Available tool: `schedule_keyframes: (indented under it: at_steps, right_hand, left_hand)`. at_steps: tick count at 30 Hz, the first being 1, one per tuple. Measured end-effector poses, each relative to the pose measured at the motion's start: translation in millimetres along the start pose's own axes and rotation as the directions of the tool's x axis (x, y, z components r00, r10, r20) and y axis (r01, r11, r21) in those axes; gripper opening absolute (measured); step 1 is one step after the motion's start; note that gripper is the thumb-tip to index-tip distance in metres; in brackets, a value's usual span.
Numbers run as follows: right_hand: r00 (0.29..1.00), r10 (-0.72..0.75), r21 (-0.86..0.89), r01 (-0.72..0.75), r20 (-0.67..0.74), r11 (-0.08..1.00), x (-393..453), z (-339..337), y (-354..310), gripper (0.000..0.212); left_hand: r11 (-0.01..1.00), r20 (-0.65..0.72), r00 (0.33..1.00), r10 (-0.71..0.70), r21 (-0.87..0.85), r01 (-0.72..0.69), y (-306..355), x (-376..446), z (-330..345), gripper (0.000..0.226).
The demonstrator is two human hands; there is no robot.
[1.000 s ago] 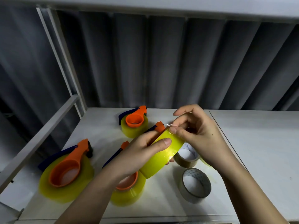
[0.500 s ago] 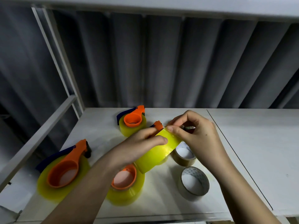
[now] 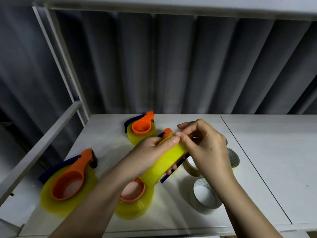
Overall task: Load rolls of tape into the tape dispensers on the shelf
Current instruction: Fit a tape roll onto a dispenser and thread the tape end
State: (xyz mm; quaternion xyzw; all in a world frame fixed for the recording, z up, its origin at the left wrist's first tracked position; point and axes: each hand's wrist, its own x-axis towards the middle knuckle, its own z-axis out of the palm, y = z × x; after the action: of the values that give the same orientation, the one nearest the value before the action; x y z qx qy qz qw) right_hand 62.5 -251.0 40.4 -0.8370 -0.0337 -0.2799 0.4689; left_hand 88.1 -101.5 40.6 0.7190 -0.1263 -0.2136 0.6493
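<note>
While three dispensers (image 3: 141, 128) hold tape, both hands (image 3: 151, 155) grip a roll (image 3: 165, 164).

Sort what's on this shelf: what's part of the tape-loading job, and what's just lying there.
In the job:
yellow tape roll, gripped by left hand
right hand picking at its top edge
dispenser behind the roll

Lying about:
three loaded dispensers
pale rolls

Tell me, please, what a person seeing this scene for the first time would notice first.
First the yellow tape roll at the centre, gripped by the left hand while the right hand pinches at its upper edge. Next, the loaded orange tape dispensers on the white shelf: one at front left, one at the back.
</note>
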Motion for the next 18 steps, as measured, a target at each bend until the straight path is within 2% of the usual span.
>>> schedule_keyframes:
  at_steps: [3,6,8,10,11,15,18]
  right_hand:
    - [0.998,0.059,-0.001,-0.059,0.004,0.998,2,-2,2,0.019]
    - [0.998,0.055,0.007,-0.055,-0.021,0.998,2,-1,5,0.020]
    - [0.996,0.061,0.072,-0.057,-0.059,0.996,5,-3,7,0.020]
    - [0.994,0.081,0.200,-0.066,-0.069,0.978,8,-8,8,0.021]
    - [0.996,0.067,0.209,-0.051,-0.066,0.977,9,-9,7,0.022]
    - [0.999,0.010,0.113,-0.005,-0.036,0.994,1,-4,8,0.021]
    - [0.997,-0.046,-0.047,0.043,-0.067,0.998,-5,4,7,0.025]
  left_hand:
    - [0.999,-0.020,1.000,0.023,-0.024,-0.024,0,1,4,0.047]
    - [0.997,-0.020,0.998,0.053,-0.055,-0.054,-2,1,5,0.028]
    - [0.996,0.011,0.998,0.064,-0.059,-0.064,-3,0,2,0.021]
    - [0.999,0.069,0.997,0.037,-0.043,-0.034,-2,-2,-3,0.027]
    - [1.000,0.092,0.996,0.006,-0.029,-0.004,0,-2,-7,0.031]
    - [0.987,0.090,0.992,-0.085,0.142,0.071,8,5,-17,0.040]
    - [0.981,-0.001,0.996,-0.093,0.169,0.092,6,10,-8,0.024]
